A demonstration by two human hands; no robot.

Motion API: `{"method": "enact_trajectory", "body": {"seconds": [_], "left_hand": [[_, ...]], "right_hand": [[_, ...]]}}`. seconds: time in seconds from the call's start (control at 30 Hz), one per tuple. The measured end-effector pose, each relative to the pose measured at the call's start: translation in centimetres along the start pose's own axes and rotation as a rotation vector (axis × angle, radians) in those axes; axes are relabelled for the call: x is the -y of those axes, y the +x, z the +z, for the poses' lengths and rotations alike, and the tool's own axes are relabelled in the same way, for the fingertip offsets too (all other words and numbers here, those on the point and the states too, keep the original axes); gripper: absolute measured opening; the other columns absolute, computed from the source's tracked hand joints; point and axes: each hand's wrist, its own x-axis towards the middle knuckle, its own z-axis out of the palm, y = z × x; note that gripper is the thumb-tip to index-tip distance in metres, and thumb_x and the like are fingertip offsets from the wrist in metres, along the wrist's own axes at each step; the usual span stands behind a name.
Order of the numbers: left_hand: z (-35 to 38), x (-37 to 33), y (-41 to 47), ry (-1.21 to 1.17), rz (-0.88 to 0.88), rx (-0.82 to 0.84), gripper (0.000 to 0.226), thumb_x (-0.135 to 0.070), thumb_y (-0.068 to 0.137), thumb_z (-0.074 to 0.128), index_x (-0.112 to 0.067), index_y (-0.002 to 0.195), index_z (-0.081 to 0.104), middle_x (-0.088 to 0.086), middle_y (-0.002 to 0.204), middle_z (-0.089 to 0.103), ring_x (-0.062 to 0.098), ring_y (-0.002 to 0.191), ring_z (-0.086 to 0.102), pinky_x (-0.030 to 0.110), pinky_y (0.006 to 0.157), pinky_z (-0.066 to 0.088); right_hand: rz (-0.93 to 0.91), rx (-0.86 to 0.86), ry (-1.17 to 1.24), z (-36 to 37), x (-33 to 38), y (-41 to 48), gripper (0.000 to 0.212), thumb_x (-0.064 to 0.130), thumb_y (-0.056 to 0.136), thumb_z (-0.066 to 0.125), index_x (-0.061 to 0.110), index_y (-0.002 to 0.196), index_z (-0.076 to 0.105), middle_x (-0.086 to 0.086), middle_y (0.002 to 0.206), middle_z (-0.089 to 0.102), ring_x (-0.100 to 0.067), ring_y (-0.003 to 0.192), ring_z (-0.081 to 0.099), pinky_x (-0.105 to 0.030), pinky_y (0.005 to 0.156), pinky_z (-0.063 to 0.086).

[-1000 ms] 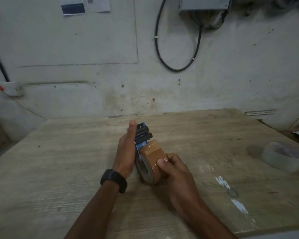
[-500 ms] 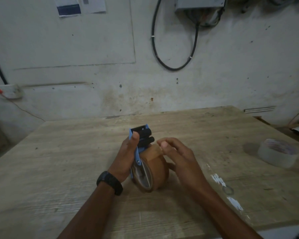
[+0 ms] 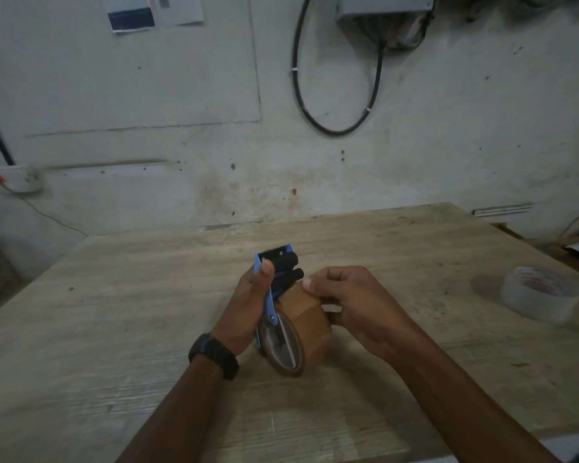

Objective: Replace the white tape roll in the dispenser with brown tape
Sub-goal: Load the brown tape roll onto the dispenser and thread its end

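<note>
step: threading | brown tape roll seated in dispenser, mid-counter | left hand gripping dispenser frame | right hand pinching roll top beside roller | white tape roll out, far right | next: likely peel end free, feed under roller toward blade

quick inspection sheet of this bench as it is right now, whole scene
surface: wooden table, worn and stained
job's things: brown tape sits on the blue dispenser; white tape roll lies flat at the table's right
clutter: nothing seen
hands: left hand grips the dispenser; right hand fingers curl on top of the brown tape
cables: black cable loops below wall box; thin wire runs from socket
surroundings: stained wall, papers pinned up
</note>
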Motion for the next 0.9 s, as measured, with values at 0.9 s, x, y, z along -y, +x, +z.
{"method": "enact_trajectory", "body": {"seconds": [0.9], "left_hand": [[-0.6,0.9,0.3,-0.026,-0.012,0.076,0.104,-0.097,0.04,0.063,-0.026,0.116,0.058,0.0,0.097,0.078,0.015,0.089,0.075,0.033,0.078,0.062]], "right_hand": [[0.053,-0.062,-0.025,1.5,-0.7,1.0,0.023,0.021,0.098,0.063,0.001,0.096,0.075,-0.014,0.091,0.079,-0.018,0.076,0.074,-0.027,0.067,0.059]]}}
